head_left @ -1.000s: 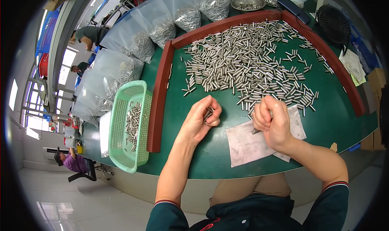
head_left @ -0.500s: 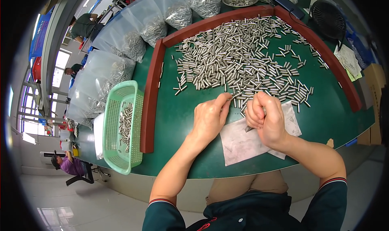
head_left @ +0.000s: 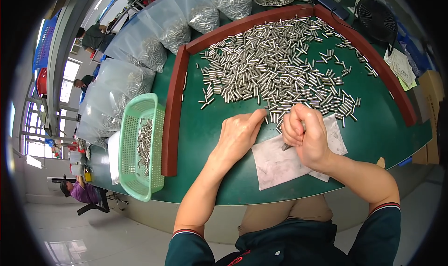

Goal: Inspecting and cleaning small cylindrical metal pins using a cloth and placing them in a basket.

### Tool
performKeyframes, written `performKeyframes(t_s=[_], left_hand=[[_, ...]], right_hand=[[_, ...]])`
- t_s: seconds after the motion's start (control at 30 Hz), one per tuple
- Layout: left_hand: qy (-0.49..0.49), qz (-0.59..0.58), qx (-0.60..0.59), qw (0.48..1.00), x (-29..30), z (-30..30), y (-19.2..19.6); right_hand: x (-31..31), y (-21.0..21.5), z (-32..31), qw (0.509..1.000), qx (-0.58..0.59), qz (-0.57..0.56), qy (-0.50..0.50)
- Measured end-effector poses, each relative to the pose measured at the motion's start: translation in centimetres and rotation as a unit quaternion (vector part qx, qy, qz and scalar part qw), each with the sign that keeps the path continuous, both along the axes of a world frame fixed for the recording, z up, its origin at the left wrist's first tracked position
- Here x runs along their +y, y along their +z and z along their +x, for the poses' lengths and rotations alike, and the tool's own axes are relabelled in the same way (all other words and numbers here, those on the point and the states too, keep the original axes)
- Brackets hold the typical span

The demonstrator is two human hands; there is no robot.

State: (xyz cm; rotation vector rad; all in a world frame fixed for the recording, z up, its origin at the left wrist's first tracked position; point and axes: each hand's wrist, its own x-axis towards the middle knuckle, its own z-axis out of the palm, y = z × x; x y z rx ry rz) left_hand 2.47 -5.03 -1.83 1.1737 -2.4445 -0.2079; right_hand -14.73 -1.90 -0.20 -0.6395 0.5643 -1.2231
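A big heap of short, shiny metal pins (head_left: 266,61) lies spread on the green tabletop (head_left: 200,140). At the heap's near edge my left hand (head_left: 239,134) is closed, thumb and forefinger pinched together at a metal pin, mostly hidden by the fingertips. Just right of it, my right hand (head_left: 305,135) is curled into a fist around a grey metal tool (head_left: 285,147). Only the tool's flat end pokes out below the fingers, so its kind does not show. Under the right hand lies a smudged whitish sheet (head_left: 275,168).
Dark red wooden rails (head_left: 171,121) frame the heap. Left of them stands a pale green basket (head_left: 123,158) with pins inside. Clear bags of pins (head_left: 175,30), a metal bowl (head_left: 261,1) and a black fan (head_left: 376,20) line the far edges. Other people sit farther left.
My left hand has shifted slightly, its fingertips staying at the heap's near edge. The right hand keeps its grip almost unmoved. The heap looks nearly the same.
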Motion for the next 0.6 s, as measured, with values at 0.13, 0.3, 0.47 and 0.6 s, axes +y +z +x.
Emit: performKeyframes(t_s=[0.13, 0.3, 0.47, 0.6], left_hand=[[-0.018, 0.001, -0.006, 1.000, 0.2, -0.1, 0.5], [-0.052, 0.006, -0.025, 0.998, 0.0, 0.0, 1.2], [-0.008, 0.055, -0.087, 0.995, 0.8, 0.1, 2.1], [-0.009, 0.008, -0.142, 0.990, 1.2, -0.3, 1.3]], right_hand=[[0.0, 0.2, 0.0, 1.000, 0.006, 0.004, -0.005], [0.0, 0.2, 0.0, 1.000, 0.005, 0.004, -0.002], [-0.1, 0.1, 0.0, 1.000, -0.001, 0.013, 0.002], [-0.1, 0.3, -0.1, 1.000, 0.008, 0.012, 0.000]])
